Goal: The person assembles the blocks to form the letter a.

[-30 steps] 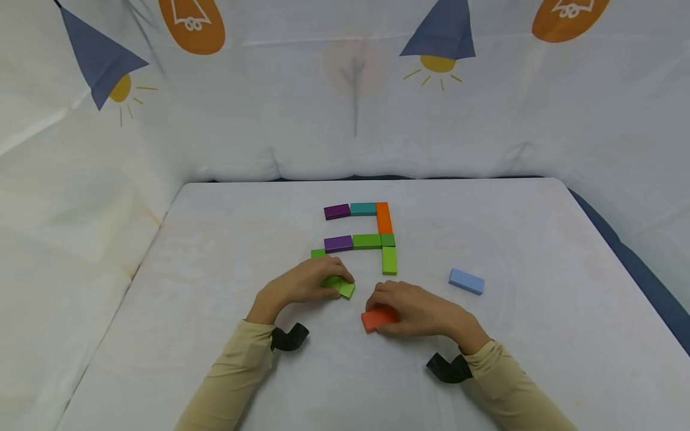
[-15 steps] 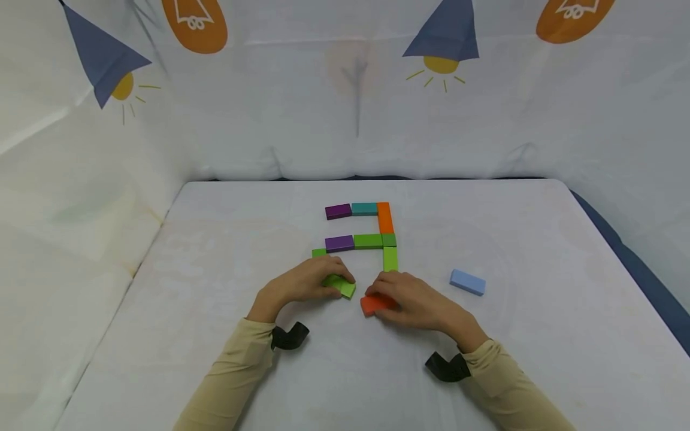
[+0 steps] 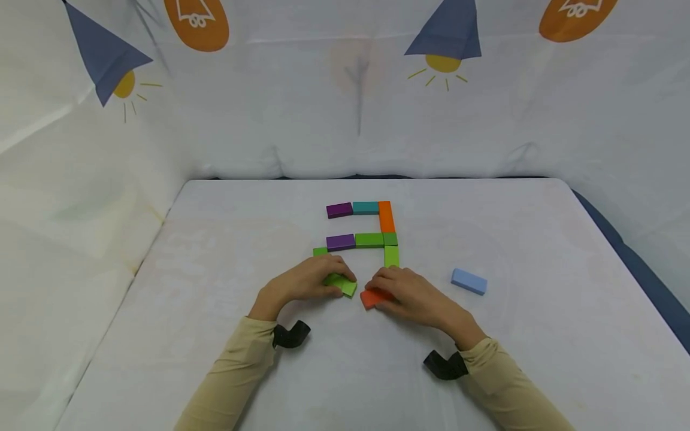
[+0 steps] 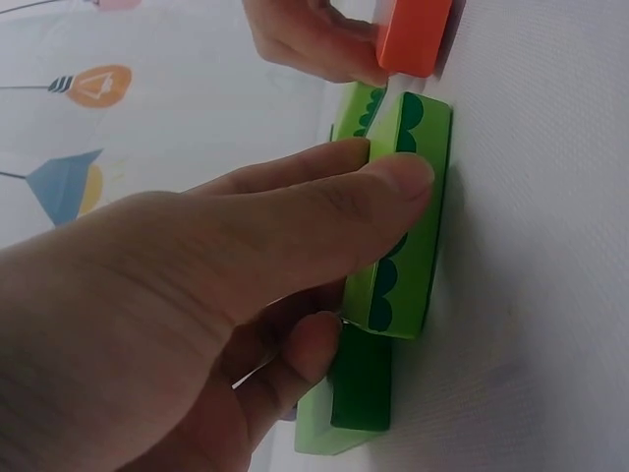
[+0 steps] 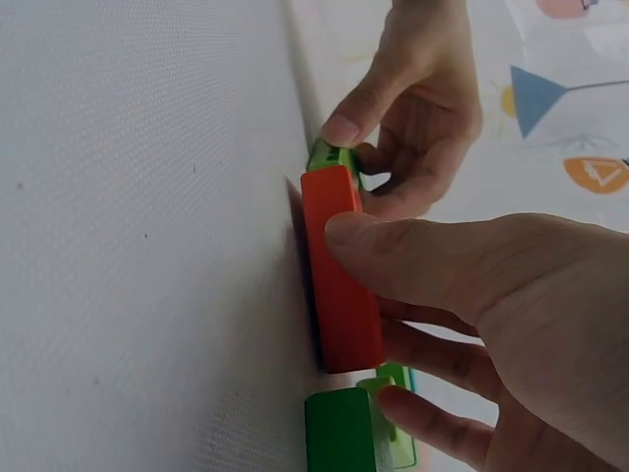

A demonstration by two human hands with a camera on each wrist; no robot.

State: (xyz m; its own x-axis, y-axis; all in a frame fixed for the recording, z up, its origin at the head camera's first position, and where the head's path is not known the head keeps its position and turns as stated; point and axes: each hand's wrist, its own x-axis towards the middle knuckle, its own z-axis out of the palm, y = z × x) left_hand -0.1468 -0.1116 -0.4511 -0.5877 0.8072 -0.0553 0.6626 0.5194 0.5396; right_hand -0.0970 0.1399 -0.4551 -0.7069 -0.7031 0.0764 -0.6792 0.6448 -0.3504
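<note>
My left hand (image 3: 307, 280) pinches a light-green block (image 3: 350, 288), thumb on its near side. In the left wrist view that green block (image 4: 423, 221) has dark-green scallops, and a darker green block (image 4: 362, 383) lies at its end. My right hand (image 3: 409, 294) holds a red-orange block (image 3: 369, 299) between thumb and fingers, just right of the green one. In the right wrist view the red block (image 5: 339, 280) lies low over the white surface, with a green block (image 5: 336, 433) beyond its near end. The fingers partly hide both held blocks in the head view.
Beyond the hands, purple (image 3: 341, 242), green (image 3: 369, 240), orange (image 3: 386, 216), teal (image 3: 365, 208) and dark-purple (image 3: 339, 210) blocks form a connected, bent line. A light-green block (image 3: 391, 256) extends toward my right hand. A blue block (image 3: 469, 281) lies apart at the right on the white table (image 3: 517, 233).
My right hand has moved away from me with the red-orange block, toward the green block's right end, and now covers part of the upright light-green block. My left hand stays in place.
</note>
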